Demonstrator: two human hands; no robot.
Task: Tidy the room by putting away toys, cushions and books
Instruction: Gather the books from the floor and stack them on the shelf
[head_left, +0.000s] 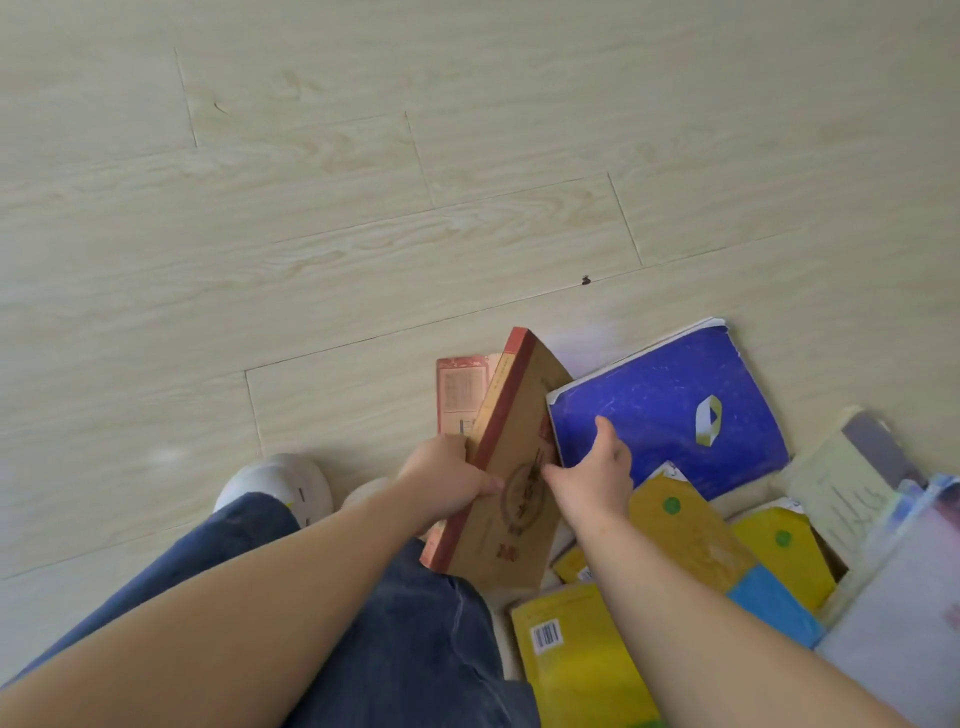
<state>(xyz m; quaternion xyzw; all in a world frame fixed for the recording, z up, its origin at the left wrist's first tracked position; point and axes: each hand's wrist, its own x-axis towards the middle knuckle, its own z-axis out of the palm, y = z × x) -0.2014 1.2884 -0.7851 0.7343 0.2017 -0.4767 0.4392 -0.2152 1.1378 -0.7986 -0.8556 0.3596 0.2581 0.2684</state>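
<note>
A thick brown book with a red spine (511, 467) is tilted up off the floor at lower centre. My left hand (449, 480) grips its spine edge, fingers curled round it. My right hand (597, 470) holds its other edge between thumb and fingers, and its index finger reaches onto a large blue book (675, 410) lying flat just right. A pink-red book (460, 392) lies on the floor behind the brown one, partly hidden.
Several yellow books (582, 654) and a yellow-and-blue one (696, 540) lie scattered at lower right, with pale papers (841, 483) and a translucent folder (904, 597) at the right edge. My jeans leg (395, 644) and a white shoe (280, 480) are below left. Pale wood floor (363, 208) stretches ahead.
</note>
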